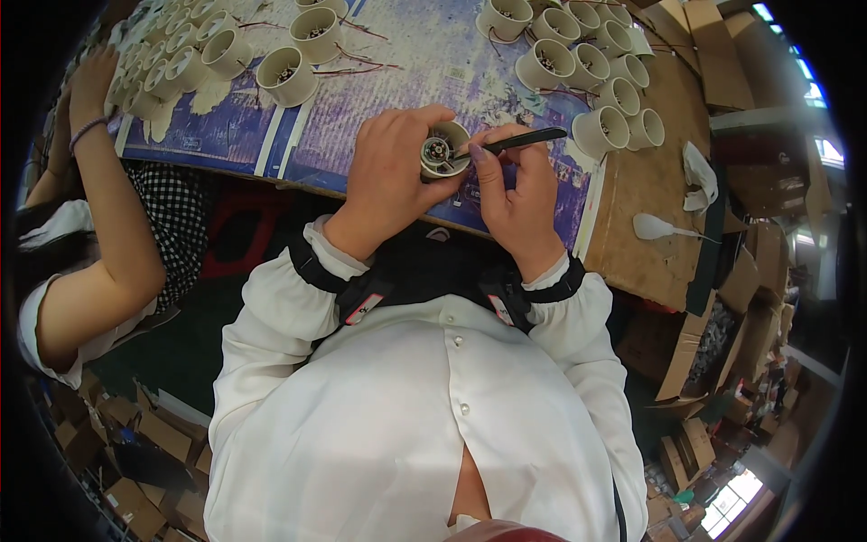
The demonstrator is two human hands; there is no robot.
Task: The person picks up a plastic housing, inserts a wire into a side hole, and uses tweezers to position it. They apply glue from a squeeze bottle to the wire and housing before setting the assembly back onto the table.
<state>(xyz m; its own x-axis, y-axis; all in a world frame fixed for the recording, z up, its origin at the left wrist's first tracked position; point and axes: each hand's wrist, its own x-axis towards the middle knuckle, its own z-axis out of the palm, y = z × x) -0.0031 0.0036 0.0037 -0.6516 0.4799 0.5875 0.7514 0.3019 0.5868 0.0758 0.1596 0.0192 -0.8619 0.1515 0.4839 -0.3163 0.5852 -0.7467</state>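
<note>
My left hand [386, 164] is wrapped round a small cream-white cup-shaped housing [459, 137] at the table's near edge, its mouth tipped toward me. Inside the cup sits a round part with small metal pieces and dark gaps. In my right hand [519, 194] is a slim black tool [535, 137] that looks like tweezers, pinched between thumb and fingers. Its tip reaches over the rim into the cup; what it touches there is too small to make out.
Similar cups with thin red wires stand at the left [287, 77] and right [546, 63] of the worn blue-and-white table covering [361, 99]. A white squeeze bottle [659, 227] and crumpled tissue [699, 176] lie on brown board. A co-worker's arm [117, 199] is at left.
</note>
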